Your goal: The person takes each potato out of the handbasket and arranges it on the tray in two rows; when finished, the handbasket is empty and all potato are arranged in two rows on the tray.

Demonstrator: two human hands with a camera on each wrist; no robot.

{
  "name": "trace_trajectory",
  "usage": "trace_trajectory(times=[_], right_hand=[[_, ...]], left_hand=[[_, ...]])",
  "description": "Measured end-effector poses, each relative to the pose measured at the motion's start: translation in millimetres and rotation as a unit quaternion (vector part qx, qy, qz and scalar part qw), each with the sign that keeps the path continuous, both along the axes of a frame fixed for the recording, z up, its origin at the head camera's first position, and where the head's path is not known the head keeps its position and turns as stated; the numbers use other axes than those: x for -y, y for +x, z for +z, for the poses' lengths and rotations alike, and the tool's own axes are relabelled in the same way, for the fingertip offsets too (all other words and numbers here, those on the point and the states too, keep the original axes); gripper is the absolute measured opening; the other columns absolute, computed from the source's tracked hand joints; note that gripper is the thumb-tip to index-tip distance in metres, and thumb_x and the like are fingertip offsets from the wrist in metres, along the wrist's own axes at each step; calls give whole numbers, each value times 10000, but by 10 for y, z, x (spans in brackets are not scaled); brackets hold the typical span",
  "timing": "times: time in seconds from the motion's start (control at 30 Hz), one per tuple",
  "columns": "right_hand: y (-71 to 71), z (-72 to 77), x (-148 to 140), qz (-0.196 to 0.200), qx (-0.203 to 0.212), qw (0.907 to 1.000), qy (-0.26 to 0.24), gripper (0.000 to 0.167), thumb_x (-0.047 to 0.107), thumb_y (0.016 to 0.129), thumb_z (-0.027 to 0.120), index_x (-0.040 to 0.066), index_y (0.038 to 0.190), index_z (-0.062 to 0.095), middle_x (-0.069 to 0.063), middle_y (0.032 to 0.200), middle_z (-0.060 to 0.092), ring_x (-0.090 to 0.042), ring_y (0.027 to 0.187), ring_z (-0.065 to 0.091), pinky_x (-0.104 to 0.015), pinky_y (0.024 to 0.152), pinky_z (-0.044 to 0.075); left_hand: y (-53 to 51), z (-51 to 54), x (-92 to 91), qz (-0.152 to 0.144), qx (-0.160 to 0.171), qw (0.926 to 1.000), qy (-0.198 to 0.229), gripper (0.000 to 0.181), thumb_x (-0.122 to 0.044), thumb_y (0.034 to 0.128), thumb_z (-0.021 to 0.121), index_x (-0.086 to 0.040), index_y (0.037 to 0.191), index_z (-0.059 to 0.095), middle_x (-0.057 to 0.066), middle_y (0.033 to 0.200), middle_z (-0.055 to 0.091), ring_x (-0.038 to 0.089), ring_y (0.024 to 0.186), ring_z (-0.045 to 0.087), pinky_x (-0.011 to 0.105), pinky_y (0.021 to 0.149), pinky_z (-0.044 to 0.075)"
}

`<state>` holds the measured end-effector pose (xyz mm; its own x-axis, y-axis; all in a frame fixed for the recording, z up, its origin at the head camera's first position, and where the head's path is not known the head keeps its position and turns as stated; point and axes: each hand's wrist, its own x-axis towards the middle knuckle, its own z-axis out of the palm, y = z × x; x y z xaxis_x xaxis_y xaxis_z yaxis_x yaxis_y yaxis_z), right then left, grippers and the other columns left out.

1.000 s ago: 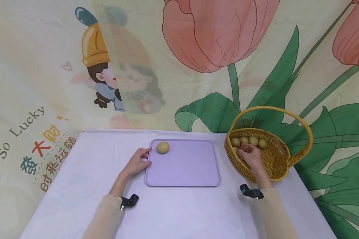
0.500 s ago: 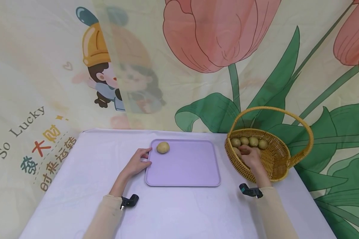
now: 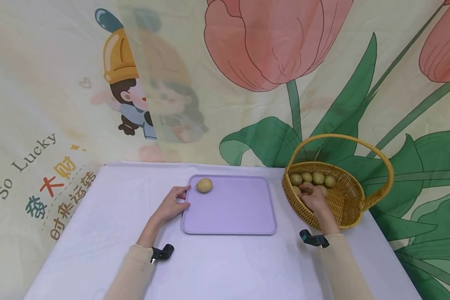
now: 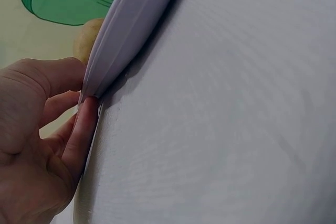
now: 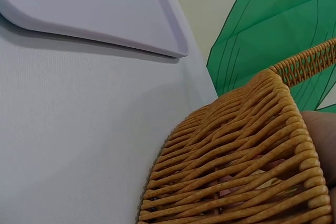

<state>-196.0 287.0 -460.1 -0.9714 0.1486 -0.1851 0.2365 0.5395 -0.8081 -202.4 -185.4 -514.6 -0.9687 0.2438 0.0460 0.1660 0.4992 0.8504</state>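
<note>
A purple tray lies mid-table with one round tan potato near its far left corner. My left hand touches the tray's left edge, thumb and forefinger spread along it; in the left wrist view the left hand meets the rim. My right hand reaches into the wicker basket at the right, its fingertips down among several potatoes. What lies under those fingers is hidden. The right wrist view shows mostly the basket wall, with part of the right hand behind it.
The basket's tall handle arches above the potatoes. A white cloth covers the table. Behind it hangs a printed backdrop with tulips and a cartoon figure. In the right wrist view a tray corner is near the basket.
My right hand has lowered slightly among the potatoes, its fingertips less visible than before. The left hand, the tray and the potato on it have stayed put.
</note>
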Motion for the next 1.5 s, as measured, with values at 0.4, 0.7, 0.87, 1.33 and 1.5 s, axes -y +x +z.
trace_trajectory(times=[0.4, 0.7, 0.87, 1.33, 1.5], right_hand=[[13, 0, -7, -53, 3, 9988, -482, 431, -24, 925, 561, -139, 1330, 469, -212, 1011, 577, -146, 773, 572, -224, 628, 476], [20, 13, -8, -319, -23, 9937, -1074, 451, -3, 929, 578, -119, 1350, 467, -6, 858, 602, -46, 677, 563, -212, 605, 495], [27, 58, -21, -420, -135, 9915, -1221, 478, 5, 919, 590, -110, 1364, 457, 17, 867, 633, -34, 703, 593, -206, 634, 513], [76, 418, 63, -354, -423, 9889, -1382, 586, 134, 948, 644, -60, 1438, 389, -121, 1115, 489, -55, 831, 618, -272, 827, 554], [92, 491, 149, -224, -523, 9845, -1657, 590, 124, 947, 648, -66, 1440, 385, -138, 1128, 501, -56, 838, 638, -276, 838, 553]], left_hand=[[13, 14, -4, 5, -20, 10000, 30, 621, 45, 814, 686, 73, 1399, 481, 268, 1288, 461, 370, 1092, 550, 425, 914, 488], [13, 10, 3, -11, -31, 10000, -7, 621, 37, 813, 691, 75, 1397, 482, 264, 1281, 465, 357, 1080, 549, 426, 907, 482], [12, 10, -2, 1, 4, 10000, -1, 622, 37, 814, 693, 73, 1398, 481, 263, 1285, 462, 359, 1083, 548, 446, 922, 476], [9, 21, -2, 56, -16, 10000, -5, 622, 40, 815, 689, 62, 1402, 485, 253, 1283, 470, 359, 1088, 551, 456, 935, 471], [14, 11, -6, 37, -27, 10000, -52, 625, 34, 815, 691, 64, 1403, 483, 259, 1287, 466, 354, 1083, 554, 443, 927, 476]])
